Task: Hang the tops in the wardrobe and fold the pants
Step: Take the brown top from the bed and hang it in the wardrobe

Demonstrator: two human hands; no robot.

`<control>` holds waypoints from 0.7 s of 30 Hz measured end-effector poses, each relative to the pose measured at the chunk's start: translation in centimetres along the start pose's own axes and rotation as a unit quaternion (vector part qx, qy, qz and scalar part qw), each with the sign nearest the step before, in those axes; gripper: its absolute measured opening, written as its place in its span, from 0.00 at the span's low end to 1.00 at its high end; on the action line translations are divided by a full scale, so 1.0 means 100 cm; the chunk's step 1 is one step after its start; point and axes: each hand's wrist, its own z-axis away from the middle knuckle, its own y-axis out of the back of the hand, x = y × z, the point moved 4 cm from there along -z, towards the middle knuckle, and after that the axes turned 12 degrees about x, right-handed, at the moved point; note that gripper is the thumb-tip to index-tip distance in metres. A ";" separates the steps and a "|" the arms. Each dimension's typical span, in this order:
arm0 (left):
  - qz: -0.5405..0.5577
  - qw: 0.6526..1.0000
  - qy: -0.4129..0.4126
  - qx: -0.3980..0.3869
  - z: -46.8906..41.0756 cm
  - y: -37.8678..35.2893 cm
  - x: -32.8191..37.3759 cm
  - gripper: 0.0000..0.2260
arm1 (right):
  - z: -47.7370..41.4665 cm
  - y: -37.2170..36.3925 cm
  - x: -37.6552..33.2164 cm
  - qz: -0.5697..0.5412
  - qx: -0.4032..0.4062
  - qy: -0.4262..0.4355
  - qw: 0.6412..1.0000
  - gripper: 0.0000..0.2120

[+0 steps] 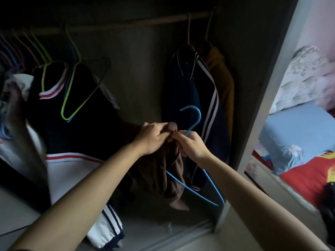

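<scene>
- The left hand point(152, 138) has its fingers curled tight, gripping the bunched upper edge of a brown top point(159, 171).
- The right hand point(192, 146) touches the left, its fingers curled round the neck of a blue hanger point(200, 115) and, it seems, pinching the same fabric; the dim light blurs this.
- The hanger is thin coated wire with its hook upright and its triangular frame slanting down right.
- The top is soft and creased, hanging limp below the hands inside the wardrobe point(141, 69), not yet on the rail point(137, 22).
- A green wire hanger point(63, 104) dangles at left.
- A navy jacket point(183, 98) with white stripes hangs at right.
</scene>
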 end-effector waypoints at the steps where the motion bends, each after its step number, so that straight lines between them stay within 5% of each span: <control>1: 0.017 1.000 0.015 0.010 -0.002 -0.001 -0.004 0.17 | 0.000 0.005 -0.003 0.072 0.057 0.059 0.994 0.10; 5: 0.129 0.979 0.116 0.104 -0.007 -0.001 -0.026 0.15 | 0.023 0.028 -0.005 0.287 0.270 0.305 0.867 0.18; 7: 0.146 0.972 0.136 0.127 -0.008 0.000 -0.033 0.16 | 0.038 0.029 -0.001 0.313 0.279 0.420 0.805 0.13; 9: 0.147 0.971 0.141 0.123 -0.009 -0.001 -0.032 0.15 | 0.040 0.018 0.011 0.304 0.172 0.429 0.833 0.11; 12: 0.155 0.972 0.126 0.120 -0.012 -0.004 -0.025 0.13 | 0.032 0.000 0.033 0.341 0.018 0.282 0.897 0.27; 15: 0.180 0.968 0.121 0.129 -0.013 -0.006 -0.021 0.15 | 0.034 -0.015 0.029 0.346 -0.019 0.335 0.876 0.21; 19: 0.170 0.966 0.123 0.150 -0.012 -0.003 -0.032 0.20 | 0.053 -0.024 0.013 0.264 0.032 0.489 0.831 0.08; 21: 0.162 0.965 0.134 0.159 -0.010 0.000 -0.037 0.19 | 0.062 -0.027 0.012 0.196 0.024 0.496 0.846 0.07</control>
